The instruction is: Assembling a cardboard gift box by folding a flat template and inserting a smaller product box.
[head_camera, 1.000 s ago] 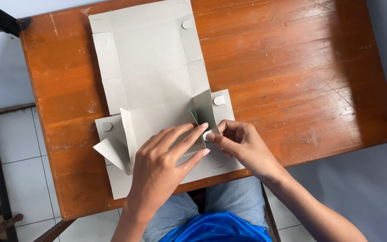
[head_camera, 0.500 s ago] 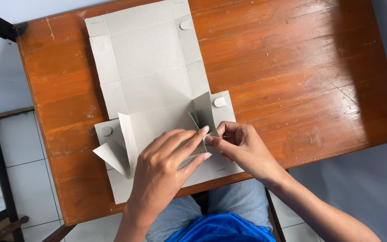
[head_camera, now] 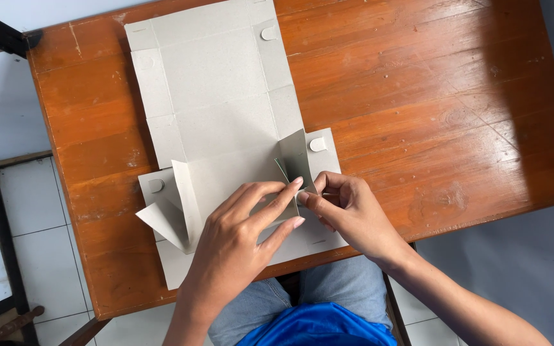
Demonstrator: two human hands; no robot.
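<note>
- I count one flat grey cardboard box blank [head_camera: 219, 109], lying unfolded on the surface [head_camera: 431, 122], its near end overhanging the front edge.
- Two side flaps stand raised from the blank: one on its right near side [head_camera: 295, 156], one on its left near side [head_camera: 176, 214].
- My left hand [head_camera: 238, 237] rests on the blank's near panel, fingers extended and touching the right flap's base.
- My right hand [head_camera: 347, 211] pinches that same flap, just right of the left hand.
- The surface is one worn reddish-brown wooden table.
- Left of the surface I see white floor tiles [head_camera: 27, 205]; a pale wall lies beyond.
</note>
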